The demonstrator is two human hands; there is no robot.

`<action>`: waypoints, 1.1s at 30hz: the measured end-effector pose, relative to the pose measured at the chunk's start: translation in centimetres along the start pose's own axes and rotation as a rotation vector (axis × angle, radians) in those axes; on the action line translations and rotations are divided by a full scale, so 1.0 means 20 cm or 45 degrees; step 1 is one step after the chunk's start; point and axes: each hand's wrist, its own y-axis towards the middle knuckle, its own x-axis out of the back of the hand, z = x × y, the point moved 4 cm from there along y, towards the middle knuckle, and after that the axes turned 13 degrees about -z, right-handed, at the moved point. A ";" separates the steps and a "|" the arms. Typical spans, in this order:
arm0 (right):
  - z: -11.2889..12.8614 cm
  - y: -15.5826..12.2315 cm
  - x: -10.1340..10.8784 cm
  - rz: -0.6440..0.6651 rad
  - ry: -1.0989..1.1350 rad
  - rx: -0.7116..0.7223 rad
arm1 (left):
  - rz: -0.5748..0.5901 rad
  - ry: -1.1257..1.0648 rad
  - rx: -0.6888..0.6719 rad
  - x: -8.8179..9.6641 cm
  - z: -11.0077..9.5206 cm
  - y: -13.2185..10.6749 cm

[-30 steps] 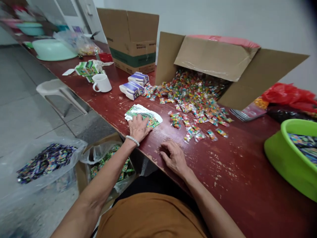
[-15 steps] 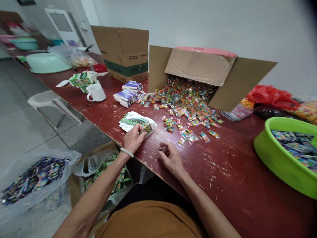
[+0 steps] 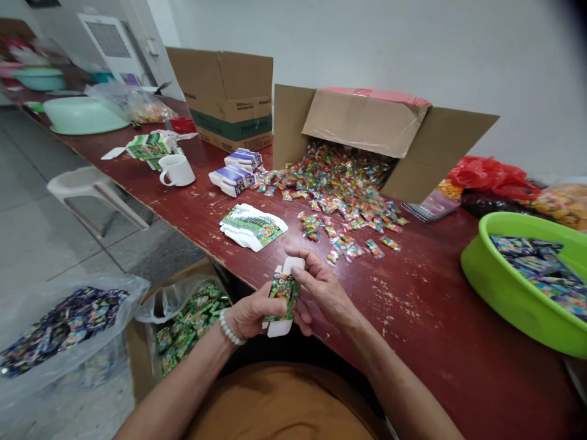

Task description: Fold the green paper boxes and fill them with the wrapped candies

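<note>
Near the table's front edge, my left hand (image 3: 254, 311) grips a small green printed carton (image 3: 283, 296) whose white end flaps stick out at top and bottom. My right hand (image 3: 323, 287) is on the carton's other side, its thumb at the upper flap and its fingers partly behind. Just beyond lies a fanned stack of flat green cartons (image 3: 252, 226). Small clear packets of colourful candy (image 3: 337, 214) spill across the table from a tipped cardboard box (image 3: 367, 122).
A lime-green tub (image 3: 509, 299) with dark packets stands right. A white mug (image 3: 178, 170), purple cartons (image 3: 233, 180) and an upright cardboard box (image 3: 224, 91) are to the left. Bags of purple packets (image 3: 68, 324) and green packets (image 3: 192, 324) sit below, beside a stool (image 3: 87, 180).
My left hand has drawn a green carton off the stack toward me, and it now has an opened-out shape. My right hand has come over and taken hold of it too.
</note>
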 end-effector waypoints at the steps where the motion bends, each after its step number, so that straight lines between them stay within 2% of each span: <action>1: 0.01 -0.01 0.00 0.036 -0.003 -0.014 | -0.015 0.011 -0.021 0.00 0.00 0.00; 8: 0.05 -0.07 -0.01 0.116 -0.008 0.070 | -0.179 0.045 -0.104 0.00 -0.03 -0.02; 13: 0.00 -0.06 0.00 0.051 0.044 -0.053 | -0.379 0.135 -0.207 0.01 -0.03 0.00; 19: 0.01 -0.02 0.08 -0.242 -0.134 0.182 | -0.584 0.440 -0.423 0.02 -0.07 0.01; 23: -0.01 -0.01 0.12 -0.383 -0.112 0.183 | -0.842 0.315 -0.638 0.04 -0.09 -0.03; 25: -0.03 -0.01 0.12 -0.416 -0.039 0.173 | -0.934 0.387 -0.725 0.04 -0.08 -0.05; 28: -0.06 -0.02 0.10 -0.370 0.009 0.210 | -0.945 0.532 -0.754 0.04 -0.06 -0.06; 33: -0.07 -0.01 0.11 -0.345 -0.091 0.234 | -0.864 0.515 -0.603 0.07 -0.07 -0.04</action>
